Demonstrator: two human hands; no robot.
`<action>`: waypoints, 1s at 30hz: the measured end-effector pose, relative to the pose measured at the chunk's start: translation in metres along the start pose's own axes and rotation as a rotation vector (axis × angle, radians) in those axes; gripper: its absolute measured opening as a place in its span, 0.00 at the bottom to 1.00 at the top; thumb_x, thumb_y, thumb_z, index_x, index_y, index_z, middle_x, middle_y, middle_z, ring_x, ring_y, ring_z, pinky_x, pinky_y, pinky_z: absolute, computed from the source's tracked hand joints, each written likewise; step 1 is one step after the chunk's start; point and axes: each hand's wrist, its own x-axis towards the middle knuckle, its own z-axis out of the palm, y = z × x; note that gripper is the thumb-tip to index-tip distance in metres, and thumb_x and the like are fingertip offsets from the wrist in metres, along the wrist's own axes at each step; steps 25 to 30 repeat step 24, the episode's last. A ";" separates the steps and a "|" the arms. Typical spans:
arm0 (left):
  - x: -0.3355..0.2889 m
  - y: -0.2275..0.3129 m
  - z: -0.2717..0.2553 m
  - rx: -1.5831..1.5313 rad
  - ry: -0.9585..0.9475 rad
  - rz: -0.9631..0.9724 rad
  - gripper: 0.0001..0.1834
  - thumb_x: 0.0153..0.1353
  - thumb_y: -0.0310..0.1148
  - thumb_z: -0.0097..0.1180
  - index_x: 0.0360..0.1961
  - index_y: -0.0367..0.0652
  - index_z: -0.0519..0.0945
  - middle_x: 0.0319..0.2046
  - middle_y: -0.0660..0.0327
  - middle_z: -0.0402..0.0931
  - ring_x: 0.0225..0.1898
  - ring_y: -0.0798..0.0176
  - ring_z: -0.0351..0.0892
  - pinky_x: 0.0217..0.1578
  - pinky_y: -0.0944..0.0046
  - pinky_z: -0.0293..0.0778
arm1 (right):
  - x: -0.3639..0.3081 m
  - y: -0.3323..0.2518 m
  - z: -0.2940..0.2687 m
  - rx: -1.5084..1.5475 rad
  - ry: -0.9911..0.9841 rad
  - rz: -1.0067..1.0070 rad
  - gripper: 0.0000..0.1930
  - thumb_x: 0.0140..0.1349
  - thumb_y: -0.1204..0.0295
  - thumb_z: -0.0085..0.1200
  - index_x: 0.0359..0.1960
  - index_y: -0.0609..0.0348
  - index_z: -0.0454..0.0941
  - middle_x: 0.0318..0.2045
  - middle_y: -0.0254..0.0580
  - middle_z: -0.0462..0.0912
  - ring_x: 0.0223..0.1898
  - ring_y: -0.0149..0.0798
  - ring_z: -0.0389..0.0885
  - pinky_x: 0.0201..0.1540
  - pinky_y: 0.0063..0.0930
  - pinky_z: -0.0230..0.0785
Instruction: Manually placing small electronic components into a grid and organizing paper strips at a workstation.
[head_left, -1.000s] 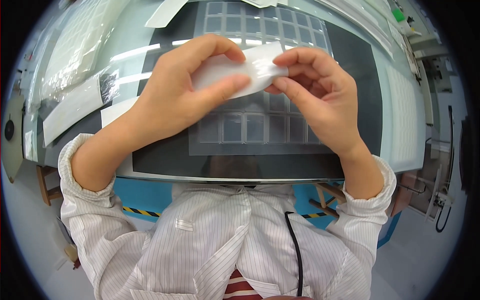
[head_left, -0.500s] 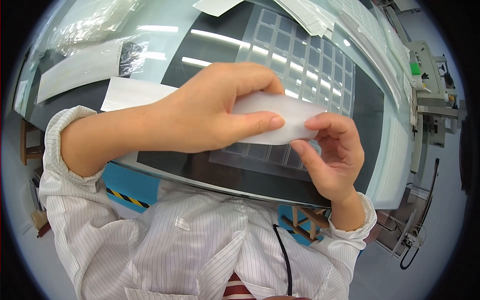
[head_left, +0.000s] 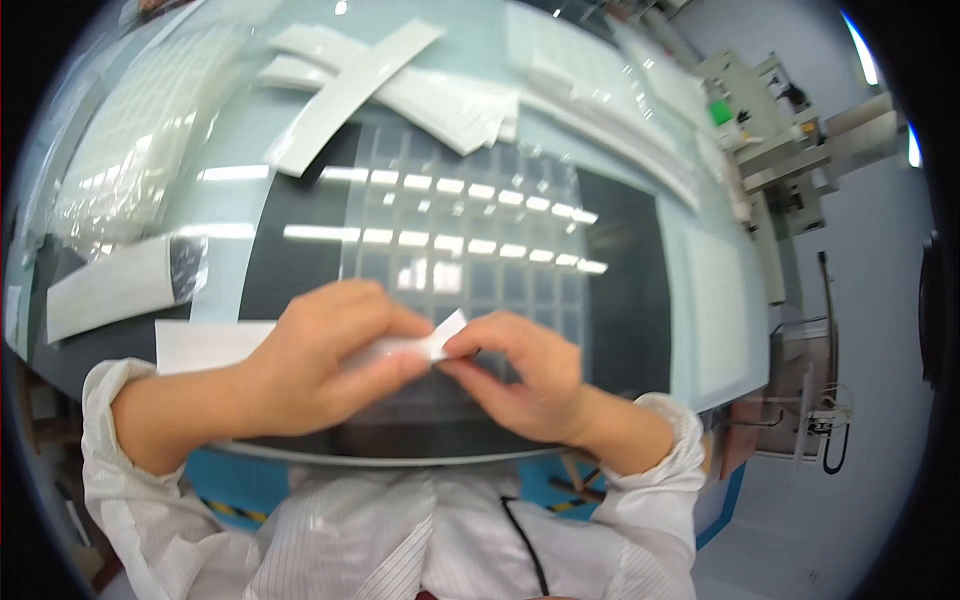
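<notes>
A thin white strip (head_left: 449, 330) is pinched between the thumbs and fingers of both hands, its free corner pointing up. My left hand (head_left: 335, 355) grips it from the left, and my right hand (head_left: 525, 375) holds its right end, the fingertips nearly meeting. Left of my left hand a flat white band (head_left: 210, 345) shows; I cannot tell whether it belongs to the same strip. Beneath and beyond my hands lies a clear plastic sheet (head_left: 470, 275) with a grid of rectangular cells, on a dark mat (head_left: 625, 290).
White paper strips (head_left: 360, 95) lie crossed at the far side of the glass table. A bagged white pack (head_left: 115, 285) sits at left, near a stack of clear-wrapped sheets (head_left: 140, 120). More translucent sheets (head_left: 715, 310) line the right side. Grey equipment (head_left: 770, 140) stands beyond.
Both hands have come nearer to me and to the left in view, and closer together. The white piece, seen broad before, now shows as a narrow corner. The view has shifted, revealing more table.
</notes>
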 end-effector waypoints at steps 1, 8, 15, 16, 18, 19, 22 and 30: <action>0.001 -0.003 0.006 0.023 0.032 0.080 0.16 0.58 0.33 0.70 0.45 0.38 0.83 0.35 0.54 0.79 0.36 0.48 0.78 0.38 0.54 0.75 | -0.003 -0.001 -0.003 0.036 0.012 0.065 0.16 0.55 0.85 0.70 0.44 0.64 0.81 0.37 0.44 0.86 0.37 0.36 0.87 0.41 0.26 0.80; -0.005 -0.009 0.004 0.323 0.143 0.315 0.12 0.59 0.28 0.67 0.44 0.40 0.82 0.37 0.54 0.77 0.41 0.50 0.76 0.43 0.55 0.71 | -0.008 -0.007 0.004 0.232 -0.078 0.284 0.14 0.64 0.85 0.62 0.50 0.68 0.77 0.47 0.44 0.84 0.45 0.33 0.86 0.53 0.26 0.80; -0.010 -0.006 0.007 0.085 0.200 0.215 0.07 0.60 0.23 0.63 0.39 0.39 0.80 0.31 0.54 0.75 0.34 0.49 0.74 0.35 0.54 0.69 | -0.001 -0.010 0.000 0.209 0.024 0.176 0.09 0.66 0.86 0.58 0.47 0.71 0.78 0.43 0.47 0.84 0.44 0.36 0.87 0.48 0.26 0.81; -0.012 -0.004 0.007 0.036 0.199 0.180 0.06 0.61 0.23 0.62 0.39 0.39 0.80 0.30 0.54 0.74 0.33 0.49 0.74 0.35 0.53 0.69 | 0.002 -0.011 -0.002 0.106 0.000 0.109 0.09 0.64 0.87 0.61 0.44 0.70 0.79 0.42 0.47 0.85 0.42 0.35 0.87 0.45 0.25 0.80; -0.015 -0.005 0.005 0.033 0.209 0.200 0.06 0.61 0.24 0.62 0.39 0.39 0.80 0.28 0.54 0.74 0.32 0.49 0.74 0.34 0.53 0.69 | 0.009 -0.014 -0.003 0.013 -0.027 0.054 0.09 0.61 0.87 0.64 0.42 0.69 0.81 0.40 0.47 0.85 0.39 0.34 0.87 0.43 0.25 0.80; -0.016 -0.008 0.004 0.032 0.219 0.226 0.05 0.61 0.24 0.63 0.38 0.39 0.80 0.27 0.55 0.74 0.30 0.49 0.73 0.33 0.53 0.69 | 0.013 -0.015 -0.001 -0.080 -0.023 -0.010 0.10 0.58 0.86 0.66 0.41 0.67 0.81 0.38 0.47 0.85 0.37 0.35 0.86 0.41 0.24 0.78; -0.019 -0.015 0.001 0.054 0.232 0.187 0.04 0.60 0.24 0.63 0.36 0.39 0.80 0.26 0.55 0.74 0.29 0.49 0.73 0.32 0.53 0.69 | 0.022 -0.016 0.001 -0.202 -0.063 -0.053 0.14 0.53 0.86 0.70 0.41 0.62 0.83 0.38 0.47 0.85 0.35 0.38 0.85 0.40 0.25 0.77; -0.021 -0.019 -0.001 0.109 0.223 0.168 0.03 0.61 0.25 0.62 0.35 0.40 0.81 0.27 0.55 0.75 0.29 0.51 0.74 0.32 0.54 0.69 | 0.030 -0.015 -0.002 -0.217 -0.182 -0.092 0.14 0.54 0.85 0.70 0.41 0.57 0.84 0.47 0.50 0.83 0.41 0.42 0.85 0.42 0.25 0.77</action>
